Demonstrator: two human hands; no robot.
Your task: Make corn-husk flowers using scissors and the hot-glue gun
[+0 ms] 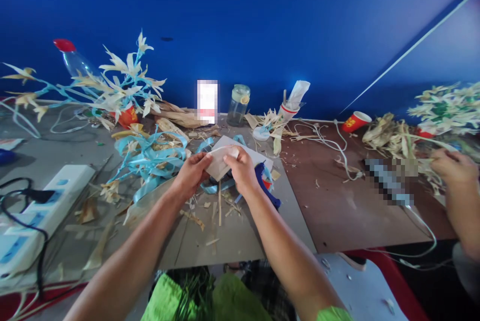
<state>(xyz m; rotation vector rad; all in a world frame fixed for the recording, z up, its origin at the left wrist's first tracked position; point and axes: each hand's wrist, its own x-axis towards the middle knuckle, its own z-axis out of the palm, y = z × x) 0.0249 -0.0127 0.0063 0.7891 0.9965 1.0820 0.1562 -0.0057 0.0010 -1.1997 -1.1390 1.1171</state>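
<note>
Both my hands meet over the middle of the table, holding a small pale sheet (219,163) between them. My left hand (193,173) pinches its left side, and my right hand (242,168) grips its right edge with the thumb on top. Below the sheet a thin pale strip (220,206) points down toward me. Behind my hands lies a white flat sheet (258,153). Just right of my right hand is a dark blue tool (262,181), partly hidden. Light blue ribbon (150,161) lies tangled to the left of my left hand.
A white power strip (48,216) lies at left. Husk flowers on blue stems (129,73), a glass jar (238,106), a white cup (288,111) and a red cup (356,121) stand or lie behind. Another person's hand (455,166) is at right. Husk scraps and white cables litter the table.
</note>
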